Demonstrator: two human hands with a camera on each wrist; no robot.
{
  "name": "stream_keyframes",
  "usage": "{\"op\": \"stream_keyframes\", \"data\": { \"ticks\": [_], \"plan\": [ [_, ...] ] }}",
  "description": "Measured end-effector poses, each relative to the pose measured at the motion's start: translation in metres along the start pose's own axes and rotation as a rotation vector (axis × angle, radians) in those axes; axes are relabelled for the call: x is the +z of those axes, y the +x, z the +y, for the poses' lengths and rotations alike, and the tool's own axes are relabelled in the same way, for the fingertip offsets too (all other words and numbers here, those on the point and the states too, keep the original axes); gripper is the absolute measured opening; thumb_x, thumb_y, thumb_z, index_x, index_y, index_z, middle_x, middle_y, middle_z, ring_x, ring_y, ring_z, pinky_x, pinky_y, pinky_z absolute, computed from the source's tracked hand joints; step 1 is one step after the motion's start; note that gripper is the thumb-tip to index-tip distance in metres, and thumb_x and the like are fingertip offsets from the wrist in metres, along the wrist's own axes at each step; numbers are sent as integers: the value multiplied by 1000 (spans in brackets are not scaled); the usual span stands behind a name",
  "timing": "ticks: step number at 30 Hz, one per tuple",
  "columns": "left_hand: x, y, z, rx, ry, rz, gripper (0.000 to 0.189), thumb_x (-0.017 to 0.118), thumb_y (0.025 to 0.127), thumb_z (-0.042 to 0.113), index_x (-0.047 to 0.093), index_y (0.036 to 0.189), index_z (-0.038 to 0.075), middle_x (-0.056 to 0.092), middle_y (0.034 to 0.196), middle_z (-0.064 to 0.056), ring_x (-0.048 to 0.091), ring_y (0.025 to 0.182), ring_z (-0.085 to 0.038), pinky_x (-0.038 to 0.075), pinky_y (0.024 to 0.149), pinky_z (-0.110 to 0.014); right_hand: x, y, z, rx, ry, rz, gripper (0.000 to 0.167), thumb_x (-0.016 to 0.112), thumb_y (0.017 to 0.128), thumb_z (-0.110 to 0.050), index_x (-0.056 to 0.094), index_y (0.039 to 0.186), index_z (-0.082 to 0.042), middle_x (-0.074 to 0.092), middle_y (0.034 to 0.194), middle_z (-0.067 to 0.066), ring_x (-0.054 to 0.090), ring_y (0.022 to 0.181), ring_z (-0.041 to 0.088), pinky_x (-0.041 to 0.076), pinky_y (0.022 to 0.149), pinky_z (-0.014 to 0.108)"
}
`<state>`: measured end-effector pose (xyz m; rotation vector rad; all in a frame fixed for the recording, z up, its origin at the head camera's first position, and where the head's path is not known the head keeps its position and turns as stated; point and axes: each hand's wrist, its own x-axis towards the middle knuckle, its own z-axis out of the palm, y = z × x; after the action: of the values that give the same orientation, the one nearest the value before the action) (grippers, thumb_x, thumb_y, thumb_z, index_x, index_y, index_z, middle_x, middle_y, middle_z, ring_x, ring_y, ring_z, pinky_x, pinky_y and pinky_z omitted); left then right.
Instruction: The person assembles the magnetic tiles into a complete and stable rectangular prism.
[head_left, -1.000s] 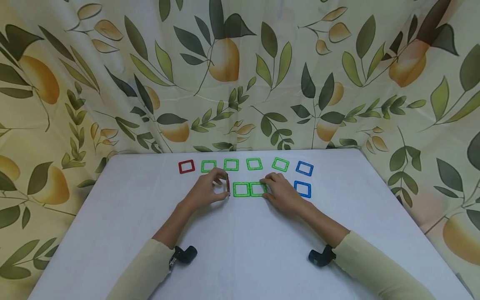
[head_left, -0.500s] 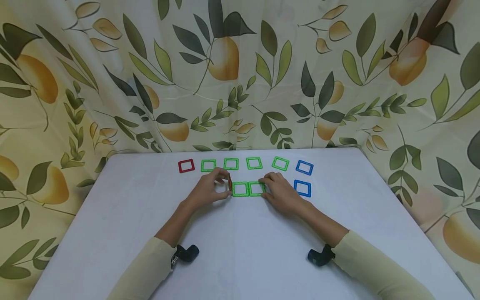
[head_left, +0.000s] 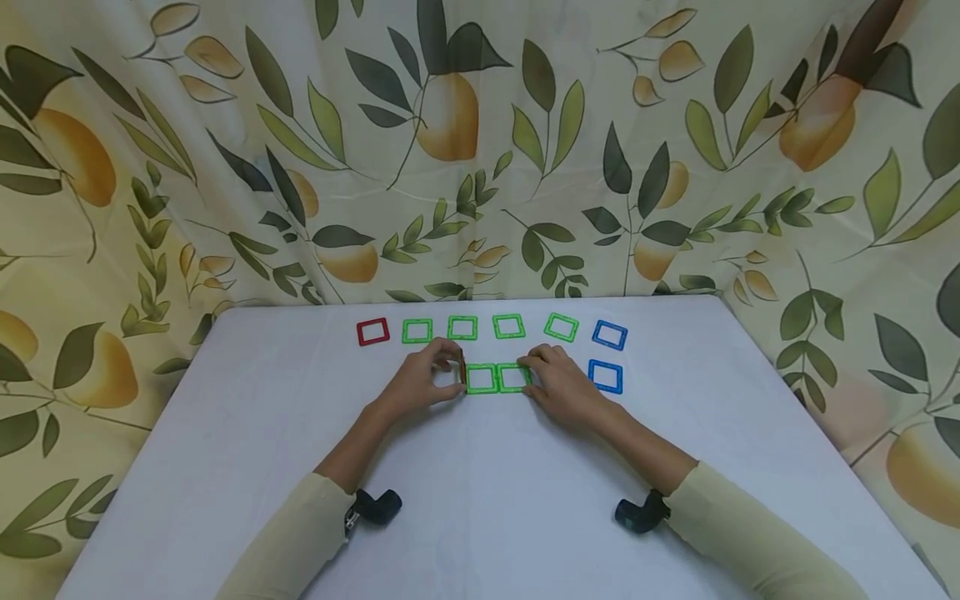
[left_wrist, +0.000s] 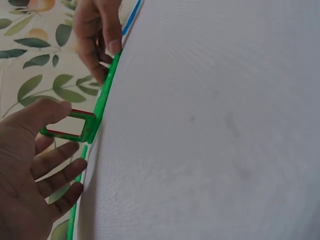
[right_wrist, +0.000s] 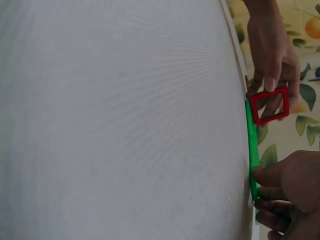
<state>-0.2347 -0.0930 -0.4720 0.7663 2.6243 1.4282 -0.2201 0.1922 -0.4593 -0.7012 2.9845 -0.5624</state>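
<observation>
My left hand pinches a square frame tile between thumb and fingers. It stands upright at the left edge of two flat green frame tiles lying side by side. The upright tile looks red in the right wrist view; in the left wrist view its frame is mostly green with red edges, and I cannot tell whether it is one tile or two together. With thumb and fingertips, my right hand pinches the right end of the flat green pair, partly covering it.
Along the back of the white table lie a red tile, several green tiles and a blue tile. Another blue tile lies just beyond my right hand. A patterned curtain hangs behind.
My left hand has moved slightly right, bringing the upright tile from a small gap against the left green tile's edge. The green pair shifted slightly left, then stayed; my right hand barely moved.
</observation>
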Motion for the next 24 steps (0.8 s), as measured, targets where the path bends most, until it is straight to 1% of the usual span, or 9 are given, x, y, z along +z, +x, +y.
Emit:
{"op": "stream_keyframes", "data": {
  "ticks": [5,9,12,17,24],
  "plan": [
    [2,2,0,4,-15,-14,58,85,87,5,53,136,4,70,129,-11,66,113,-27,52,103,-41,-2,0,0,-4,3,5,49,75,99,-18,61,144,-2,58,139,14,50,122,29,48,103,44],
    [3,3,-1,25,4,-23,61,83,88,7,54,142,3,70,128,-11,65,112,-28,52,101,-43,-1,1,0,-4,0,3,50,75,99,-18,61,144,-2,58,139,14,50,123,30,47,104,44],
    [4,3,-2,34,24,-21,61,83,88,8,56,143,4,70,126,-9,65,111,-27,52,100,-44,0,1,1,-7,0,4,49,75,99,-18,61,144,-1,58,139,15,50,123,30,47,104,45],
    [7,3,-6,19,27,-15,65,87,84,4,56,142,7,68,127,-8,64,113,-25,51,102,-41,1,-1,0,-15,1,10,49,75,99,-16,61,143,0,58,138,16,50,121,31,47,103,46],
    [11,4,-8,-1,31,1,71,90,80,1,55,142,10,68,128,-6,62,115,-24,50,103,-41,1,0,-1,-7,2,9,50,75,99,-17,61,143,-1,58,138,15,50,122,30,47,104,45]
  ]
}}
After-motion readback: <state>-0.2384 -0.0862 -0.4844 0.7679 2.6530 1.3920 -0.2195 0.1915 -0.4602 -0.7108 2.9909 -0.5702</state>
